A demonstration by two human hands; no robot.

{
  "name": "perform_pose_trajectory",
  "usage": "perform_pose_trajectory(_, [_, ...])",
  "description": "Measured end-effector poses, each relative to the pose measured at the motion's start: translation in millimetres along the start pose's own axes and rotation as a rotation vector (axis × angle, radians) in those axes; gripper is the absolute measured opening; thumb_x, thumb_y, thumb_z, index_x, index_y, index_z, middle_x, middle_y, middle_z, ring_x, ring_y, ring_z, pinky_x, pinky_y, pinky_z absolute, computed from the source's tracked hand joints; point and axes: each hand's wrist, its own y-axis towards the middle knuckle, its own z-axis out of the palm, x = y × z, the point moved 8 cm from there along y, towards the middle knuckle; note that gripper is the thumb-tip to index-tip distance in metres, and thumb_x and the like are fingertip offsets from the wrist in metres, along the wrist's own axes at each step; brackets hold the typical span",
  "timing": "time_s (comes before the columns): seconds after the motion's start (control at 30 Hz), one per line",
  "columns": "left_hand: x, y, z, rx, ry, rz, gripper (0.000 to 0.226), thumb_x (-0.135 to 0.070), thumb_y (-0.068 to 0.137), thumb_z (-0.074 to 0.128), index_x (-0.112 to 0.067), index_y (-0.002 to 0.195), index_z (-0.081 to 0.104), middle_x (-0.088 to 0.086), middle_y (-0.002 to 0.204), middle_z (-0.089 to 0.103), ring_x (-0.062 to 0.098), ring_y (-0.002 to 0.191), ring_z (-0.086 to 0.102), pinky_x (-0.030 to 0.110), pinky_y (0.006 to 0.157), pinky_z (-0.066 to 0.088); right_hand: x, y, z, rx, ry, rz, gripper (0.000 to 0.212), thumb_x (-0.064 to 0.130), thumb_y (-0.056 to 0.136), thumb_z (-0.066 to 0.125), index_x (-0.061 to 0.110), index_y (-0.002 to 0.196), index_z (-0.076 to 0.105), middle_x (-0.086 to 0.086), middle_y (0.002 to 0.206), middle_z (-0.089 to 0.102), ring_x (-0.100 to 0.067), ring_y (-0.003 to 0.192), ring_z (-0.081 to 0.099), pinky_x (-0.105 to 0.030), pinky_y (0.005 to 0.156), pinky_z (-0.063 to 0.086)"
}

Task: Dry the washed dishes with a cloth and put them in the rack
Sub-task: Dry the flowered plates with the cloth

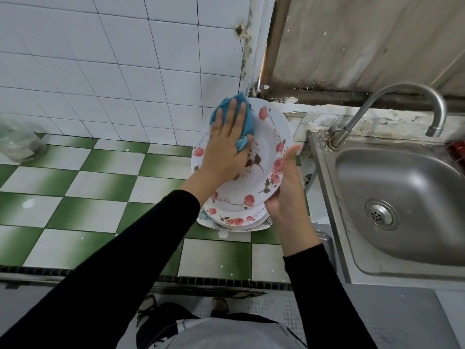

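Note:
A white plate with pink roses (261, 157) is tilted up above the counter. My right hand (286, 182) holds it by its right rim, thumb on the face and fingers behind. My left hand (226, 144) lies on the plate's upper left with straight fingers, pressing a blue cloth (247, 122) against the face. Under the held plate a short stack of flowered plates (234, 220) sits on the counter. No rack is in view.
The counter (95, 187) has green and white checked tiles. A steel sink (392, 197) with a curved tap (412, 94) is at the right. A clear plastic bag (20, 142) lies at the far left by the tiled wall.

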Motion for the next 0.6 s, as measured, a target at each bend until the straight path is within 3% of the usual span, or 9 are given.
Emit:
perform_pose_trajectory(0.13, [28,-24,19,0.192,0.145,-0.048,0.071,-0.05,0.096,0.013,-0.013,0.156,0.005,0.005,0.164,-0.002,0.032,0.15,-0.011,0.046,0.123,-0.001,15,5,-7,0.04,0.075,-0.073,0.079,0.068,0.084,0.044,0.018,0.146,0.047,-0.013,0.143,0.057,-0.037,0.132,0.053,-0.063,0.11,0.039])
perform_pose_trajectory(0.27, [-1,-74,39,0.401,-0.031,0.018,0.064,-0.048,0.1,0.02,-0.016,0.155,0.021,0.0,0.162,0.015,0.015,0.149,-0.008,0.036,0.123,-0.004,21,11,-26,-0.03,0.122,-0.094,0.098,0.072,0.073,0.062,0.013,0.149,0.043,-0.019,0.146,0.052,-0.042,0.134,0.05,-0.062,0.109,0.04])
perform_pose_trajectory(0.43, [-75,-101,28,0.371,-0.44,0.07,0.049,-0.03,0.103,0.037,-0.016,0.15,0.034,-0.009,0.156,0.027,-0.012,0.142,0.004,0.015,0.119,0.001,9,9,-58,-0.309,0.105,-0.029,0.065,0.07,0.091,0.045,0.022,0.131,0.058,-0.005,0.13,0.066,-0.029,0.124,0.062,-0.046,0.102,0.051])
perform_pose_trajectory(0.53, [-92,-81,24,0.352,-0.656,0.058,0.05,-0.024,0.104,0.039,-0.015,0.152,0.028,-0.007,0.16,0.018,-0.001,0.148,0.007,0.029,0.123,0.006,0,5,-38,-0.201,0.088,-0.015,0.059,0.069,0.081,0.047,0.018,0.104,0.065,-0.004,0.099,0.069,-0.017,0.087,0.072,-0.031,0.079,0.06])
perform_pose_trajectory(0.6, [-86,-58,25,0.312,-0.594,0.065,0.054,-0.025,0.105,0.034,-0.013,0.155,0.015,-0.005,0.161,0.003,0.005,0.15,-0.004,0.031,0.124,-0.001,-5,3,-24,-0.137,0.111,-0.023,0.06,0.066,0.079,0.047,0.018,0.108,0.068,-0.007,0.109,0.07,-0.019,0.098,0.071,-0.032,0.089,0.058])
